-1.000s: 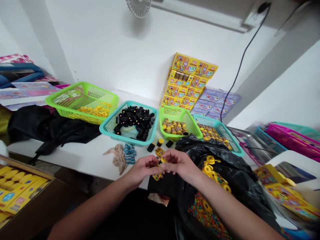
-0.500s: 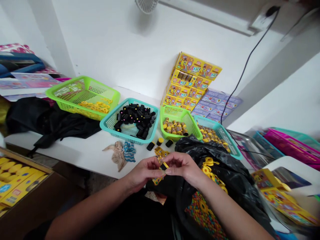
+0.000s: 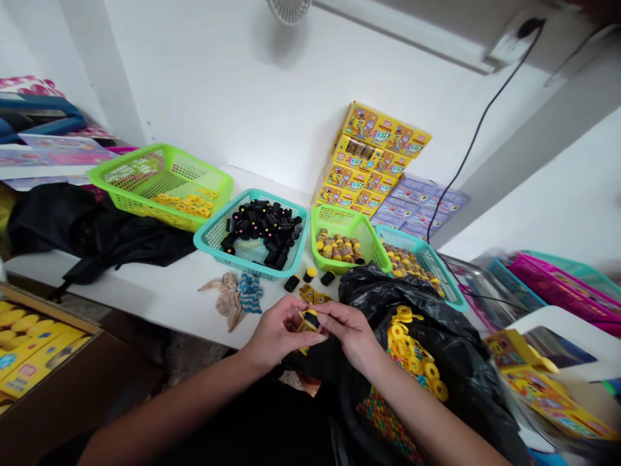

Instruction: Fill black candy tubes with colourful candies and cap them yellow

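Observation:
In front of my body, my left hand [image 3: 279, 335] is closed round a small black-and-yellow cylindrical container [image 3: 309, 320]. My right hand [image 3: 353, 331] pinches the same container from the other side, its thumb and fingertips against it. Part of the container is hidden behind the fingers. Just beyond the hands lie yellow printed stickers [image 3: 314, 296]. Behind those stand a black container [image 3: 292, 283], a yellow-topped black one [image 3: 310, 274] and another black one [image 3: 328, 278].
A teal basket [image 3: 204, 241] holds many black containers; a green basket [image 3: 383, 260] holds labelled ones. Yellow rings [image 3: 400, 331] and colourful candies [image 3: 385, 421] lie in a black plastic bag [image 3: 466, 349] at right. Cloths [image 3: 230, 301] lie left of the hands. Yellow boxes [image 3: 376, 149] are stacked behind.
The container has tilted and shifted slightly left and up in my fingers, showing more of its side. My right forearm has moved a little, uncovering more yellow rings.

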`<state>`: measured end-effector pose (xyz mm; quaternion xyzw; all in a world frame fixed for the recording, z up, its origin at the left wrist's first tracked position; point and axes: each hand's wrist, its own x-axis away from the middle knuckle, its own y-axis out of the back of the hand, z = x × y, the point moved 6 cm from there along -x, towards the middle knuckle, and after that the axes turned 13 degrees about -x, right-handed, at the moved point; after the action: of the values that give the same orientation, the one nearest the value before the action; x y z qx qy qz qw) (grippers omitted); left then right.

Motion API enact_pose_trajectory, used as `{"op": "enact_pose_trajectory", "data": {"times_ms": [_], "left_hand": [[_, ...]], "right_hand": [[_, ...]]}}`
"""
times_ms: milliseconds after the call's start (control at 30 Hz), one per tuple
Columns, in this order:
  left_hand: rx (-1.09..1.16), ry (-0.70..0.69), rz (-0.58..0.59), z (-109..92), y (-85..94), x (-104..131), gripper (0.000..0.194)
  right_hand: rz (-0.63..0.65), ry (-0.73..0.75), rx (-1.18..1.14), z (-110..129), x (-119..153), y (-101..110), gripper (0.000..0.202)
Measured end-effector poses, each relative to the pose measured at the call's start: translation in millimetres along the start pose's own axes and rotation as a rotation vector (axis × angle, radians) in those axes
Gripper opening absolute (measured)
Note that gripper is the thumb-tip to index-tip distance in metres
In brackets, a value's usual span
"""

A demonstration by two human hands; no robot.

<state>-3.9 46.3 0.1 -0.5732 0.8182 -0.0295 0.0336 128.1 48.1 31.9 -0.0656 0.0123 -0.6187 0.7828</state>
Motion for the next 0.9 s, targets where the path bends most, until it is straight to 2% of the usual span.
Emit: {"op": "enact_pose_trajectory", "data": {"times_ms": [233,400,500,600,767,900], "left_hand": [[0.063,0.085,0.018,3.6,1.8,1.0,0.045],[0.068,0.023,0.049,2.6,0.7,1.7,0.044],[0.038,-0.028,0.057,0.4,-0.8,2.8,0.044],[-0.070,-0.077,-0.001,-3.0,1.9,4.8,0.038],[-0.341,-0.142,-0.101,-6.6,7.9,8.7,0.030],[-0.307,-0.104,-0.052,1.4,5.7,8.1,0.031]], "right_hand": [[0.037,0.229,0.359,12.9,7.9,-0.5,0.026],[0.048,0.331,0.484,21.6,12.8,-7.1,0.019],[-0.005,0.245,0.366,16.0,9.4,-6.1,0.019],[-0.057,0.117,0.219,7.2,4.4,-3.3,0.027],[-0.008,0.000,0.298,2.1,-0.6,-4.5,0.035],[0.027,-0.069,0.304,0.2,-1.6,-3.7,0.033]]}}
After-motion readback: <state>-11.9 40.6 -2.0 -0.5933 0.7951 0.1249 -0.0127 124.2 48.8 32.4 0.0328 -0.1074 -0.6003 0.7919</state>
